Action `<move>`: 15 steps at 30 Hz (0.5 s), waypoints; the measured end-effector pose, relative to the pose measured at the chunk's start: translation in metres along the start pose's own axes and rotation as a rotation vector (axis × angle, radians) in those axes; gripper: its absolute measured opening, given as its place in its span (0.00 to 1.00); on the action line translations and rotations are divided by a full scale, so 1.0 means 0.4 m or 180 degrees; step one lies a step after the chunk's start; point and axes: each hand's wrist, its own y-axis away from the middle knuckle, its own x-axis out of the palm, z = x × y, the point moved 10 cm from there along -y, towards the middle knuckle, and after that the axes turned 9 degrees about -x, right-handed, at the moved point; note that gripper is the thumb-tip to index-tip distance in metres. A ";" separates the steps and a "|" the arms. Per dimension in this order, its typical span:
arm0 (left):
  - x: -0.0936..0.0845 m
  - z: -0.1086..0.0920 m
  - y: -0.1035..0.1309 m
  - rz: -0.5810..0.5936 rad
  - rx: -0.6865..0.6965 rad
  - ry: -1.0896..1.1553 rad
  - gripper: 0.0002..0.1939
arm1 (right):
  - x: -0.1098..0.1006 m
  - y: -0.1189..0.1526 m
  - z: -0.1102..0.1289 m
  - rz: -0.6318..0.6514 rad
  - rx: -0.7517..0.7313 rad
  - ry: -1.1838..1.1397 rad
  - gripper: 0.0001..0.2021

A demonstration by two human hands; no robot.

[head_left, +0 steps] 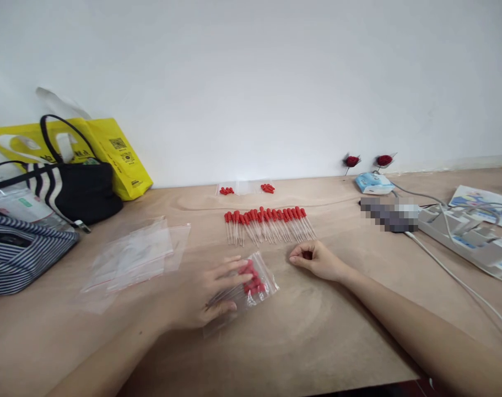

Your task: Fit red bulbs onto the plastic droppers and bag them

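Near the table's middle lies a clear zip bag holding several red-topped droppers. My left hand is on its left part, fingers bent over the bag and thumb below, gripping it. To the right, my right hand rests on the wood, its fingers curled with thumb and forefinger together and nothing visible between them. Beyond both hands runs a row of clear droppers with red bulbs. Flat clear zip bags are piled at the left. Two filled bags with red bulbs lie near the wall.
On the wooden table, a yellow bag, a black bag and a striped bag stand left. At right are a tissue pack, power strips, cables and two dark red flowers.
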 end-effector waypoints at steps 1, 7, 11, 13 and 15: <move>0.009 -0.016 0.005 0.0105 0.0122 0.0015 0.23 | 0.003 0.000 0.002 0.0034 -0.0028 0.0073 0.08; 0.046 0.044 0.099 0.0076 -0.0509 -0.0157 0.24 | 0.004 0.001 0.013 0.0072 -0.0149 0.0341 0.08; 0.019 0.125 0.156 -0.0710 -0.1077 -0.0488 0.24 | 0.007 0.001 0.017 0.0115 -0.0174 0.0423 0.08; 0.008 0.156 0.140 -0.0903 -0.1262 -0.0745 0.24 | 0.006 0.001 0.020 0.0106 -0.0181 0.0455 0.08; -0.003 0.195 0.095 -0.0901 -0.1523 -0.1069 0.24 | 0.008 0.001 0.020 0.0135 -0.0162 0.0495 0.08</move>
